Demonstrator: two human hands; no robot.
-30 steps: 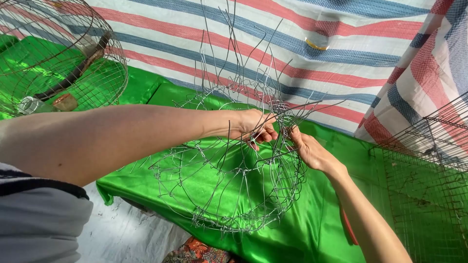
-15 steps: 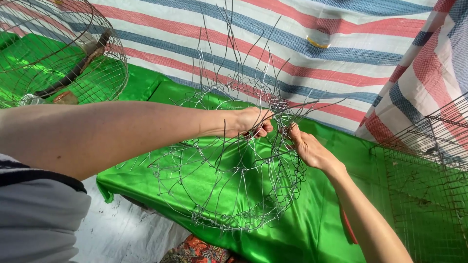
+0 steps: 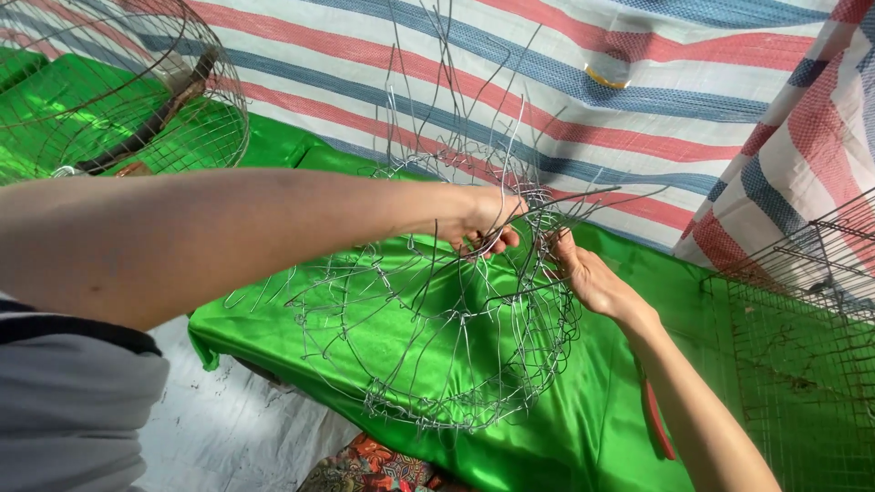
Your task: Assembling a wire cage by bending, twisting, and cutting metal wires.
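Since a second ago little has shifted: both hands have stayed at the top rim of the wire frame [image 3: 437, 337], and the left forearm has risen slightly across the picture.

Head view: the left hand [image 3: 483, 221] sits just above centre, fingers curled shut around strands at the frame's upper rim. At 3 o'clock from it, just beside, the right hand [image 3: 588, 278] pinches neighbouring strands between thumb and fingers. The half-woven frame hangs below the hands, its round rim reaching toward 6 o'clock, while loose wire ends stick up toward 12 o'clock and fan out to 3 o'clock. It lies over a shiny green cloth [image 3: 565, 428], whose near edge drops off at 7 o'clock onto pale sheeting [image 3: 228, 428]. A striped tarp [image 3: 638, 100] closes the far side at 12 o'clock. At 10 o'clock, well apart, stands a finished round wire cage [image 3: 128, 91]; at 3 to 4 o'clock a square wire mesh cage [image 3: 802, 328] stands near the right forearm. Open green cloth lies between the frame and the mesh cage. A patterned fabric [image 3: 374, 460] shows at the bottom edge, below the frame.
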